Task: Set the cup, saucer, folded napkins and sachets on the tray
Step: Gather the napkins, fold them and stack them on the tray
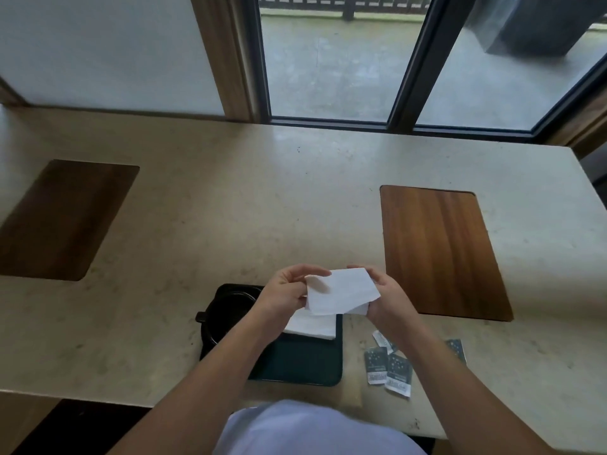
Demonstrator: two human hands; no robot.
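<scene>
Step in hand: folding a napkin. The person holds a white napkin (341, 292) in the air above the back right part of the dark tray (305, 362). The left hand (285, 290) pinches its left edge between thumb and fingers; the right hand (382, 298) is closed on its right edge and lower corner. Both grips look light, fingertips only.

On the tray: one folded napkin (313, 326) already lies at the back right, partly under the left wrist. A dark cup on a saucer (226, 315) sits at the tray's left end, handle pointing left.

Not yet on the tray: the sachets (389, 369), scattered on the table (230, 208) just right of the tray, one partly behind the right forearm.

Judgement: roughly halfway. Next move likely calls for finishing the crease and setting this napkin squarely on the first, then gathering the sachets.
</scene>
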